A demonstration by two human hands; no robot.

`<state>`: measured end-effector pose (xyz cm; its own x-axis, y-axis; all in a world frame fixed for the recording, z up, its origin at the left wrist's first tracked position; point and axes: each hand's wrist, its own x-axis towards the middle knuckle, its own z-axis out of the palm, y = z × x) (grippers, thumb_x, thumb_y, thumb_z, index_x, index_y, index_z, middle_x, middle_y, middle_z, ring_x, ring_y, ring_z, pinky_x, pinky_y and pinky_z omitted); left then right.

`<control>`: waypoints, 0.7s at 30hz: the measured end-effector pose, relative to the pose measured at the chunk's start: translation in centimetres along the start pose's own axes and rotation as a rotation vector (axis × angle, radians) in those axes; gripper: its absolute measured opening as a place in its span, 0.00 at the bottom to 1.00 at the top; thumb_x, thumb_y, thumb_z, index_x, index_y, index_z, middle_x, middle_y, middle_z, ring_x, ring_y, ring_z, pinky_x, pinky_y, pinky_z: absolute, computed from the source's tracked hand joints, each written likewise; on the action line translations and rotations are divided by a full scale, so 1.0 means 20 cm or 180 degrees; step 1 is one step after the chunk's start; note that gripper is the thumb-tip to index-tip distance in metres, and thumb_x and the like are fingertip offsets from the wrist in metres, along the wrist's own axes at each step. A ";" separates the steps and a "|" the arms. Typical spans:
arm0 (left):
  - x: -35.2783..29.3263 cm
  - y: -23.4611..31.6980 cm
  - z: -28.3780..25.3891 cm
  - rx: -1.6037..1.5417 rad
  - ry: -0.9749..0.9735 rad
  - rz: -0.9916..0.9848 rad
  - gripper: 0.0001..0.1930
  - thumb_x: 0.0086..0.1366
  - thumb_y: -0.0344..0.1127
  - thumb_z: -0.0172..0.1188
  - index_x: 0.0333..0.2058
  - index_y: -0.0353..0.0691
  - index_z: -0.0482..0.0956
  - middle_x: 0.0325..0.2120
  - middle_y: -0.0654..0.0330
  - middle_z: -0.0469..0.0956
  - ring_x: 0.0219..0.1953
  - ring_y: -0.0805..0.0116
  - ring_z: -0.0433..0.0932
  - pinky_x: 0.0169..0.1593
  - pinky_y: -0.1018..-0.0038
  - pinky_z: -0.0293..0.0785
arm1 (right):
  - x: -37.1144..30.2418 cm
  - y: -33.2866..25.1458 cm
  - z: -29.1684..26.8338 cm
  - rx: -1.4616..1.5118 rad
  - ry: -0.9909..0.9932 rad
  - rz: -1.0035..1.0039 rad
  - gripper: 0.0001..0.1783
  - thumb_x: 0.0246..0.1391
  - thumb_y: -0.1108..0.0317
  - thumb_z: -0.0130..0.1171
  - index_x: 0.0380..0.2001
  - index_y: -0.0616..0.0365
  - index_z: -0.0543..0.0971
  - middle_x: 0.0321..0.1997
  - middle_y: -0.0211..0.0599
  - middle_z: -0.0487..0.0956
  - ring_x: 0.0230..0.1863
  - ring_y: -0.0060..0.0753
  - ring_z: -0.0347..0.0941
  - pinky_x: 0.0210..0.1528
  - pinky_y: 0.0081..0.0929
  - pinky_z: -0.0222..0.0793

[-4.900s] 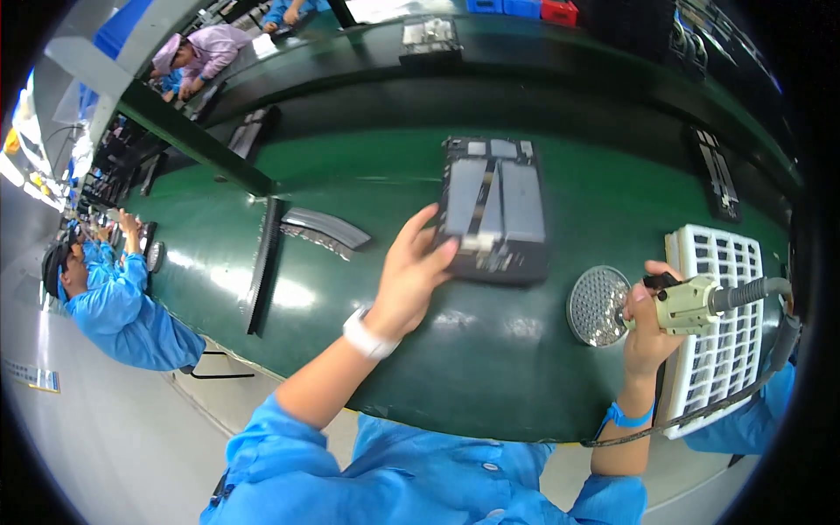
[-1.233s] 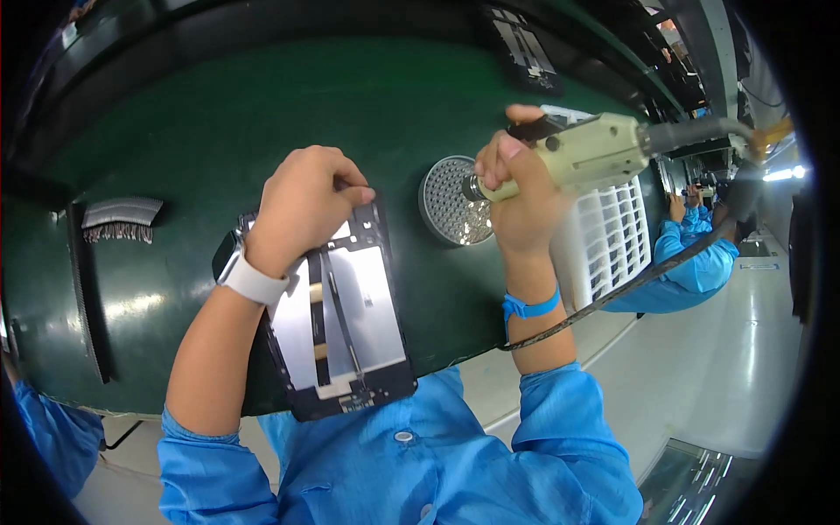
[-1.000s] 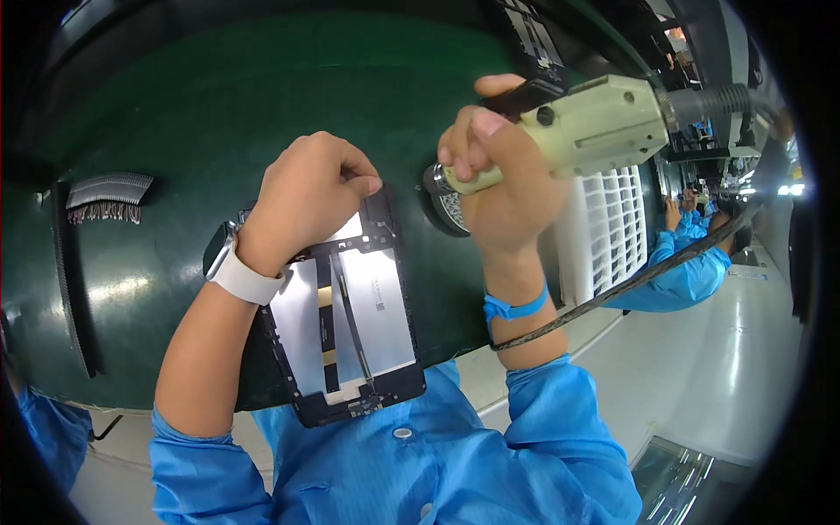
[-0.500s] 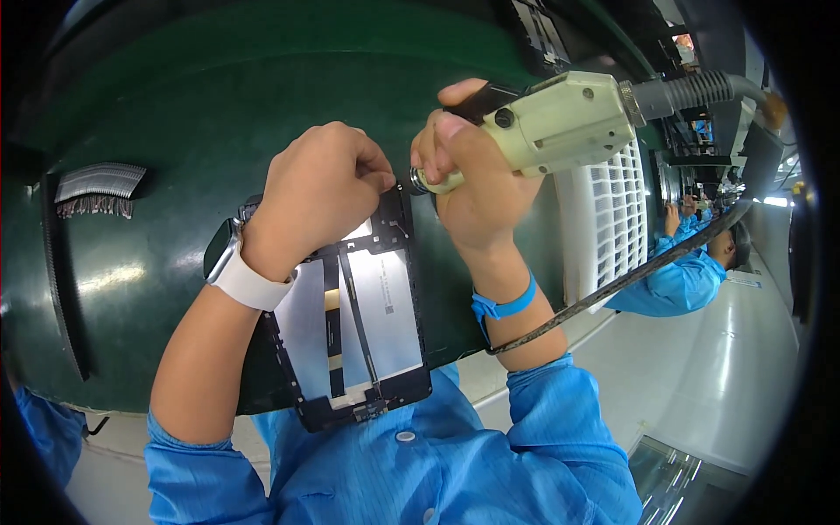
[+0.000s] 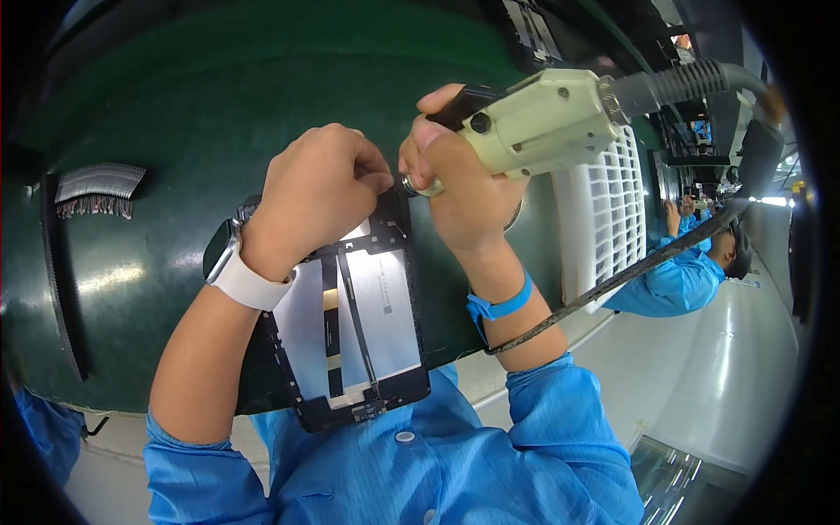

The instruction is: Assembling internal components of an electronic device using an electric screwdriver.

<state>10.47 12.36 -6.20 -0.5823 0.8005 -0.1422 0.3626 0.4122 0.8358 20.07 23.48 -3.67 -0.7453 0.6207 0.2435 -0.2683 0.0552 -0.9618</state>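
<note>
An opened tablet [image 5: 381, 306] with silvery panels, a black frame and a dark ribbon cable lies tilted, its near end overhanging the table's front edge. Over its far end, my left hand [image 5: 319, 188] is closed, thumb and forefinger pinched together; whatever is between them is hidden. My right hand [image 5: 464, 179] grips a pale cream electric screwdriver [image 5: 551, 118] with a black lever. The screwdriver's metal nose points left, at the tablet's far right corner, close to my left fingertips. Whether the tip touches the tablet cannot be made out.
On the green table [image 5: 201, 114], a row of small dark strip parts [image 5: 101, 188] lies at the left, beside a black edge strip [image 5: 61, 289]. A white grid tray [image 5: 617, 214] stands right. A thick cable runs past my right forearm. Another person in blue [image 5: 674, 276] sits further right.
My right hand and the screwdriver have shifted slightly left, bringing the nose nearer my left fingertips and over the tablet's corner. My left hand and the tablet look unmoved.
</note>
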 end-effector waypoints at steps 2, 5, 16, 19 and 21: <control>0.00 0.00 0.00 0.0081 0.0016 0.0109 0.06 0.55 0.29 0.63 0.30 0.38 0.88 0.29 0.52 0.84 0.36 0.51 0.83 0.42 0.62 0.78 | 0.00 0.01 -0.01 -0.0043 0.0008 -0.0028 0.11 0.53 0.80 0.53 0.41 0.69 0.75 0.18 0.35 0.70 0.17 0.26 0.66 0.25 0.31 0.68; -0.03 0.02 -0.01 0.0114 0.0045 0.0140 0.07 0.57 0.29 0.61 0.30 0.37 0.88 0.30 0.53 0.84 0.37 0.52 0.83 0.43 0.62 0.78 | 0.04 -0.02 -0.08 0.0101 0.0010 -0.0258 0.11 0.52 0.80 0.56 0.41 0.68 0.76 0.25 0.36 0.75 0.19 0.24 0.69 0.25 0.26 0.69; -0.05 -0.04 0.02 0.0486 0.0191 0.0856 0.07 0.63 0.30 0.60 0.34 0.35 0.85 0.31 0.56 0.79 0.36 0.55 0.79 0.40 0.64 0.73 | 0.28 0.02 -0.44 0.0050 0.0937 -0.0836 0.10 0.48 0.79 0.58 0.36 0.72 0.78 0.14 0.34 0.70 0.14 0.27 0.67 0.23 0.28 0.68; -0.06 -0.04 0.01 0.0426 0.0159 0.0785 0.07 0.63 0.30 0.60 0.34 0.35 0.85 0.31 0.56 0.79 0.36 0.55 0.79 0.41 0.64 0.73 | 0.29 0.06 -0.44 0.0019 0.0917 -0.0802 0.09 0.48 0.80 0.58 0.34 0.71 0.78 0.14 0.34 0.70 0.14 0.27 0.67 0.22 0.27 0.67; -0.06 -0.03 0.00 0.0413 0.0139 0.0760 0.07 0.63 0.30 0.60 0.35 0.35 0.85 0.31 0.56 0.79 0.36 0.55 0.79 0.41 0.65 0.73 | 0.29 0.07 -0.44 0.0024 0.0938 -0.0757 0.08 0.48 0.80 0.58 0.34 0.71 0.77 0.14 0.34 0.70 0.14 0.27 0.67 0.21 0.26 0.67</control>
<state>11.00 11.21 -6.59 -0.4989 0.8633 0.0759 0.5818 0.2687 0.7676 20.73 34.15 -4.75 -0.4543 0.7897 0.4123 -0.4180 0.2198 -0.8814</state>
